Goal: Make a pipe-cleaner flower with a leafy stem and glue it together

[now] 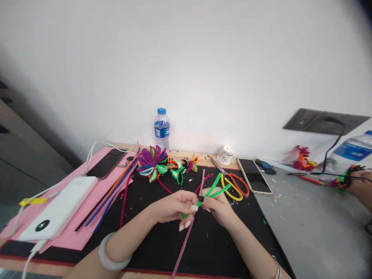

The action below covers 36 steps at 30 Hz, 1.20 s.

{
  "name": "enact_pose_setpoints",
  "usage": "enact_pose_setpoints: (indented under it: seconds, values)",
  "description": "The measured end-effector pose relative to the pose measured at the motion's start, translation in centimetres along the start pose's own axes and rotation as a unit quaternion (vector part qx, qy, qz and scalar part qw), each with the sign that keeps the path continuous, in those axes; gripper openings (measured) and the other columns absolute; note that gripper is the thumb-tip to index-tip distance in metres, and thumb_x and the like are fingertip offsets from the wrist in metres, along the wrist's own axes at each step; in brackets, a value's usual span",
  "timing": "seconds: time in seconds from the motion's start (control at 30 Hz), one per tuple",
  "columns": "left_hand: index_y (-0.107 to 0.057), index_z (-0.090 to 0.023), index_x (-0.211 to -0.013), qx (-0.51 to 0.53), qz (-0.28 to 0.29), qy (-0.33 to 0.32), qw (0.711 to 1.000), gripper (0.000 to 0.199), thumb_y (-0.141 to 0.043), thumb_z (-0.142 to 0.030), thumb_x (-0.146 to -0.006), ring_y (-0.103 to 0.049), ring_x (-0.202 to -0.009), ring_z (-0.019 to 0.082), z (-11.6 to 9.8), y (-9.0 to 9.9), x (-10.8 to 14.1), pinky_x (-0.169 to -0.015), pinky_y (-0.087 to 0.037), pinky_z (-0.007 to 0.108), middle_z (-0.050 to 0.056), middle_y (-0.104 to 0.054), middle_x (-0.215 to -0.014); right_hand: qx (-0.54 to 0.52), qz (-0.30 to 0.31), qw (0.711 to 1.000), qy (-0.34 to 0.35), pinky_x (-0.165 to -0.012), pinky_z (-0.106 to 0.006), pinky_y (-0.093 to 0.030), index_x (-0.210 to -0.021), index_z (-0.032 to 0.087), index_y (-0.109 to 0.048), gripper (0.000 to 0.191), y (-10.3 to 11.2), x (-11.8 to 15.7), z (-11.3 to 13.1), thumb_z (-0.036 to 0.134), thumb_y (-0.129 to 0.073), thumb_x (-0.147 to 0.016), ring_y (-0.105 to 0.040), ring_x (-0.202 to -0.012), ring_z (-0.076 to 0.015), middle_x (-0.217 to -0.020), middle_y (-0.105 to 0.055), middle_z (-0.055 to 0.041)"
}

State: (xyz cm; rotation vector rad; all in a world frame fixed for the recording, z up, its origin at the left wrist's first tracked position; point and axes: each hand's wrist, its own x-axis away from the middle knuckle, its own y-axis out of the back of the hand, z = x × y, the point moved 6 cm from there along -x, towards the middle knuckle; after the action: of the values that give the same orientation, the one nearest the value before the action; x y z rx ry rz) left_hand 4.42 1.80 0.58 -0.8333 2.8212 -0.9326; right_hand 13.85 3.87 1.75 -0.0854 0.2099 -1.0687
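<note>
Above the black mat, my left hand (180, 207) and my right hand (216, 205) meet, fingertips pinched together. Between them is a green pipe cleaner (215, 186), bent so that two lengths stick out past my right fingers. A short green end shows under my left fingers. A pink pipe cleaner (183, 248) passes behind the hands toward the front edge; whether a finger touches it I cannot tell. Just behind lie pipe-cleaner flowers, one a large purple bloom (153, 161), another a green and white one (178, 171). Scissors (232, 182) with yellow and orange handles rest beside my right hand.
Pink sheets (72, 236) at left carry a white power bank (59, 207), a dark phone (107, 162) and loose pipe cleaners (112, 197). A water bottle (162, 130), a spool (225, 155) and a second phone (255, 176) stand or lie behind. Another person's hand (359, 184) is at far right.
</note>
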Motion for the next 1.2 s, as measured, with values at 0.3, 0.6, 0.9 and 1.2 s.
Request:
enact_pose_setpoints:
  seconds: [0.3,0.6,0.9,1.2]
  values:
    - [-0.056,-0.013,-0.077,-0.335,-0.289,-0.19,0.876,0.011,-0.06,-0.023,-0.073,-0.057,-0.057,0.01,-2.7,1.2,0.5,-0.057,-0.046,0.021,0.0,-0.06,-0.067,0.129,-0.113,0.985,-0.025,-0.041,-0.022,-0.019,-0.045,0.018,-0.037,0.029,1.3,-0.8,0.7,0.02,-0.049,-0.072,-0.025,-0.039,-0.0054,-0.042,-0.031,0.0069]
    - [-0.058,-0.012,-0.08,-0.297,-0.29,-0.168,0.894,0.014,-0.054,-0.025,-0.077,-0.059,-0.057,0.012,-2.3,1.9,0.5,-0.058,-0.048,0.025,0.003,-0.063,-0.068,0.215,-0.079,0.972,-0.044,-0.037,-0.021,-0.02,-0.047,0.017,-0.04,0.042,1.1,-0.7,0.2,0.038,-0.04,-0.084,-0.025,-0.037,-0.0056,-0.045,-0.029,0.0058]
    - [-0.054,-0.012,-0.082,-0.203,-0.32,-0.143,0.914,0.02,-0.059,-0.029,-0.073,-0.061,-0.052,0.013,-1.6,2.9,0.2,-0.053,-0.047,0.023,0.003,-0.064,-0.065,0.242,-0.089,0.966,-0.026,-0.039,-0.021,-0.021,-0.052,0.017,-0.039,0.04,1.0,-0.6,0.8,0.037,-0.038,-0.086,-0.026,-0.039,-0.006,-0.047,-0.029,0.0063]
    - [-0.05,-0.013,-0.075,-0.152,-0.226,-0.08,0.959,0.035,-0.042,-0.046,-0.083,-0.052,-0.038,0.008,-0.8,2.1,-0.3,-0.038,-0.036,0.017,0.002,-0.06,-0.053,0.262,-0.025,0.965,0.004,-0.052,-0.022,-0.03,-0.053,0.017,-0.042,0.033,0.2,-0.8,0.9,0.026,-0.039,-0.085,-0.039,-0.052,-0.0089,-0.055,-0.042,0.0032]
